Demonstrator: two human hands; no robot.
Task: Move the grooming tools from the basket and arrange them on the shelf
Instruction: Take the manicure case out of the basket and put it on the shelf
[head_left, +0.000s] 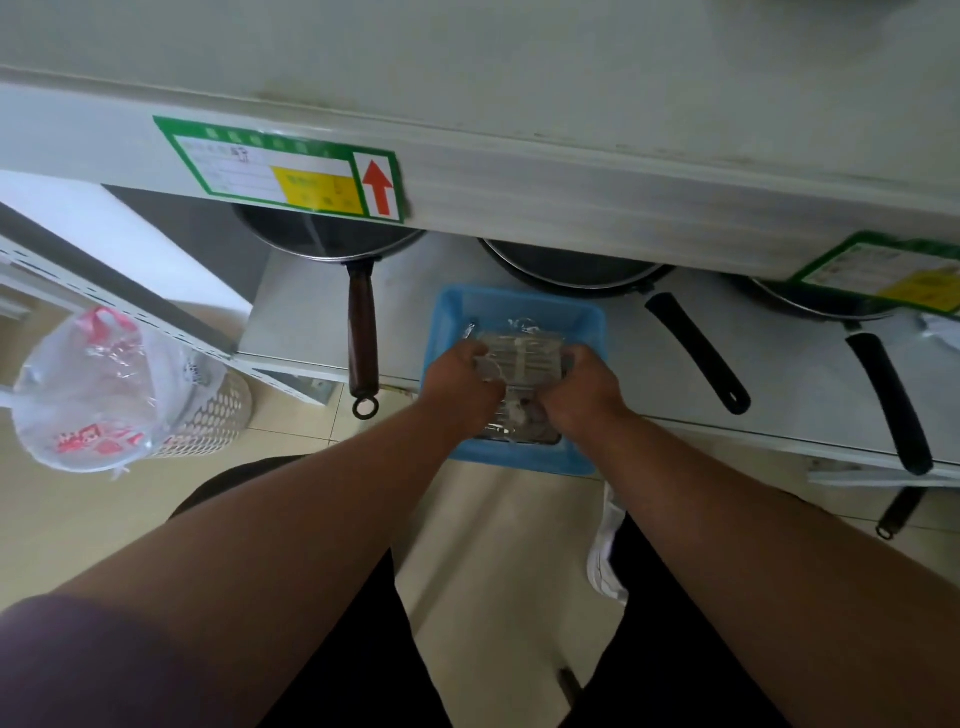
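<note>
Inside rectangular blue plastic basket (519, 312), crinkly clear packets (522, 353).

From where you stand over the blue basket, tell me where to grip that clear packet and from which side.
Grip the clear packet by its two short side edges, coming down from above, as the left hand and right hand do now. It lies flat inside the blue basket, whose walls block a sideways approach. It looks thin and slippery, so a two-sided hold is probably steadier.
</note>
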